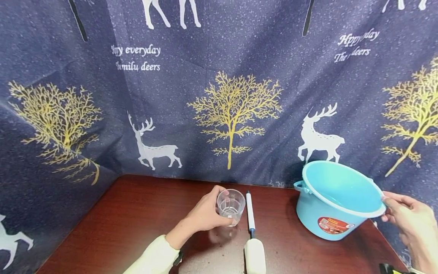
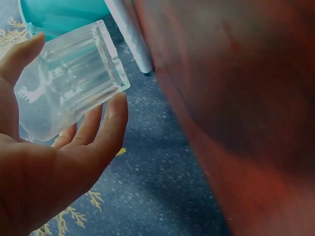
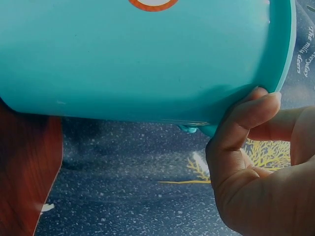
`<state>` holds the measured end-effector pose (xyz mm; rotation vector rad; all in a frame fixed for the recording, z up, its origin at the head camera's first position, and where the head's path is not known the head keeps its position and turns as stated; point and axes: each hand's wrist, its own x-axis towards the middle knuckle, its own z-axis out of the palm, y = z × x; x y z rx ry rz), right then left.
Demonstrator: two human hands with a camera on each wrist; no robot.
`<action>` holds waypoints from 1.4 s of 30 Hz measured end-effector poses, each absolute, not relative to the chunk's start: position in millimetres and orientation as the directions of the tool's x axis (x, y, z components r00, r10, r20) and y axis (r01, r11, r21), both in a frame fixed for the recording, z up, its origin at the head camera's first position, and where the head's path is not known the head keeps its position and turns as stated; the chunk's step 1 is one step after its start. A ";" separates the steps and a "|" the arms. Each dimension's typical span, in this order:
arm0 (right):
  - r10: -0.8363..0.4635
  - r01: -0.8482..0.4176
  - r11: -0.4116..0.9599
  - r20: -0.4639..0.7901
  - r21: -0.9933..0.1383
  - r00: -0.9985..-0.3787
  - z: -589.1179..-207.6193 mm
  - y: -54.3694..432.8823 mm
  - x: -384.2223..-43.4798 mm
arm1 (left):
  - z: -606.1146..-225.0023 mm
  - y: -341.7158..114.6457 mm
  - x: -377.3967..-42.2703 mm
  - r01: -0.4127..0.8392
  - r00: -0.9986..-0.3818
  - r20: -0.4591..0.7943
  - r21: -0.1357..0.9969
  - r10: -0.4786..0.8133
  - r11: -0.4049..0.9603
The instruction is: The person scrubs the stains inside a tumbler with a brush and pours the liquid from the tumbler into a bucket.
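Note:
My left hand (image 1: pixel 205 213) grips a clear plastic cup (image 1: pixel 231 207), thumb on one side and fingers on the other. The cup's ribbed wall (image 2: pixel 74 73) shows between thumb and fingers in the left wrist view, and it appears held just above the table. At the right, my right hand (image 1: pixel 412 215) pinches the rim of a light blue bucket (image 1: pixel 318 211) between thumb and fingers. In the right wrist view the bucket's side (image 3: pixel 138 64) fills the upper part, with the fingers (image 3: pixel 231 142) bent at its rim.
Between the cup and the bucket lies a sponge brush (image 1: pixel 254 255) with a white handle and blue neck. The reddish-brown wooden table (image 1: pixel 137 213) meets a dark blue cloth (image 1: pixel 205 152) printed with deer and yellow trees. A red label (image 1: pixel 332 225) is on the bucket.

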<state>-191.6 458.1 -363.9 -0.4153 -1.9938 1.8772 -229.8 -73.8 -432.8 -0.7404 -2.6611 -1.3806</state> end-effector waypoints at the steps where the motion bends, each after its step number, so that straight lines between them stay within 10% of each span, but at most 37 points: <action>1: 0.457 -0.036 0.073 0.065 -0.997 -0.887 -364.2 458.3 -191.9 | -434.6 -75.2 -229.4 0.434 -0.886 0.258 0.754 0.385 0.493; 38: 0.504 -0.054 0.104 0.100 -0.993 -0.858 -367.5 450.6 -190.0 | -448.4 -91.1 -228.5 0.413 -0.902 0.235 0.714 0.362 0.566; 42: 0.532 0.026 0.273 0.128 -0.962 -0.837 -365.3 443.0 -188.9 | -448.8 -92.3 -227.0 0.411 -0.902 0.231 0.720 0.366 0.559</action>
